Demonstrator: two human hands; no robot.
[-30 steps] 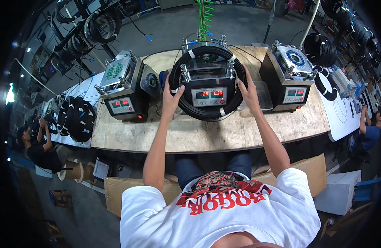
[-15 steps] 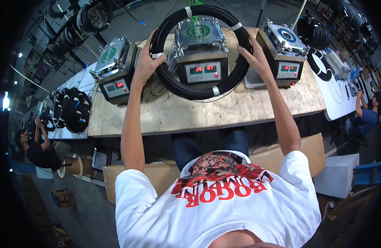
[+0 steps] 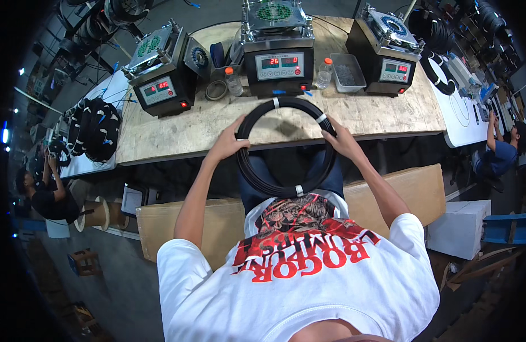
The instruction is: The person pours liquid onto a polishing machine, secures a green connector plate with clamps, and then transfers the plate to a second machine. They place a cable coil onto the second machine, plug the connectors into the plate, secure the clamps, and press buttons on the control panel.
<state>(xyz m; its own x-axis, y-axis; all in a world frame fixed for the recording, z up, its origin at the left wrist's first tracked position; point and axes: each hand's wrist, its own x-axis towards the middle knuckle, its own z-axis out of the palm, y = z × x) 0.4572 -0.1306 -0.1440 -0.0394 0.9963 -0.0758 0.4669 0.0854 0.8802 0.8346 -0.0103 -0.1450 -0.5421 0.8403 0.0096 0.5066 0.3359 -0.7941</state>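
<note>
A coil of black cable (image 3: 262, 181), bound with several white tape bands, is held between my two hands over the table's near edge and my lap. My left hand (image 3: 231, 140) grips its left side, thumb on the near face and fingers behind. On the opposite side my right hand (image 3: 342, 139) closes round the coil just below a white band. Beyond it stands the middle machine (image 3: 280, 62), a black box with a lit red display and a metal plate holding a green ring on top.
Similar machines stand at the left (image 3: 166, 91) and right (image 3: 388, 68) of the wooden table (image 3: 177, 137). Between them are two orange-capped bottles (image 3: 234, 82) (image 3: 324, 74), a tape roll (image 3: 215, 90) and a plastic tray (image 3: 350, 86). Black coils (image 3: 94, 131) lie far left. Co-workers sit at both sides.
Both hands have brought the coil down and toward me, from in front of the middle machine to over the table's near edge. The bottles and the tray now show fully.
</note>
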